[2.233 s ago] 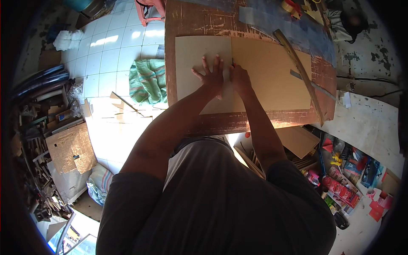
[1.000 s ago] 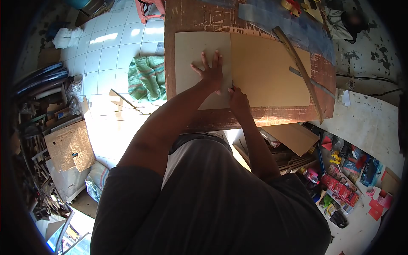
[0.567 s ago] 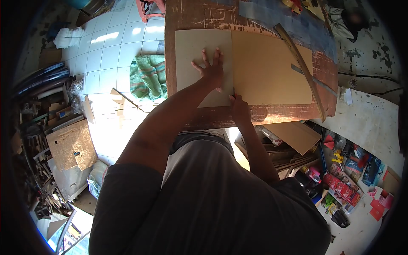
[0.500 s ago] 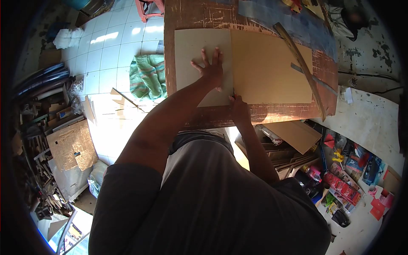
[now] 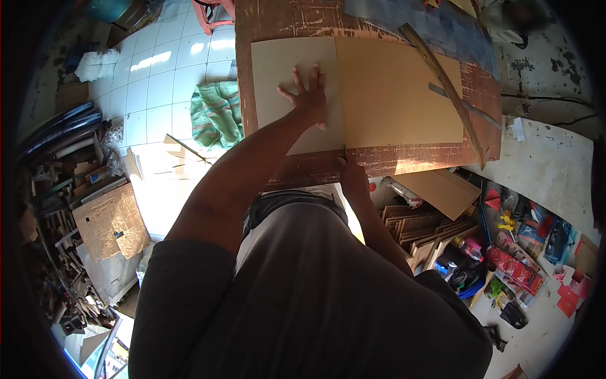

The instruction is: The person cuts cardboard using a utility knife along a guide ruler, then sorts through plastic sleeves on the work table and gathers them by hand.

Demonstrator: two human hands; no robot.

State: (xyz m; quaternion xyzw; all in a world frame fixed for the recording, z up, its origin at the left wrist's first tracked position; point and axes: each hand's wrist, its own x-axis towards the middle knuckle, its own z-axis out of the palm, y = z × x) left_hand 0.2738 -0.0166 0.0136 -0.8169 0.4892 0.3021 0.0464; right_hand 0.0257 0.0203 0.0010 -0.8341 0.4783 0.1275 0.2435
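My left hand [image 5: 307, 101] lies flat with spread fingers on a grey board [image 5: 278, 69] at the left of the worktable. Right of it a brown cardboard sheet [image 5: 398, 95] meets the grey board along a straight edge; whether one overlaps the other I cannot tell. My right hand [image 5: 353, 177] is closed around a small cutter knife [image 5: 344, 151], mostly hidden by the fingers. Its tip is at the near end of that edge, by the boards' front border.
A long wooden strip [image 5: 442, 82] and a grey metal strip [image 5: 467, 106] cross the sheet's right side. The scratched brown worktable [image 5: 290, 19] carries clear plastic sheeting [image 5: 435, 28] at the back. Stacked cardboard [image 5: 423, 227] stands below right; a green sack [image 5: 218, 114] lies left.
My right hand has drawn the cutter knife toward my body, down to the boards' near border. My left hand stays spread on the grey board. The view has shifted slightly.
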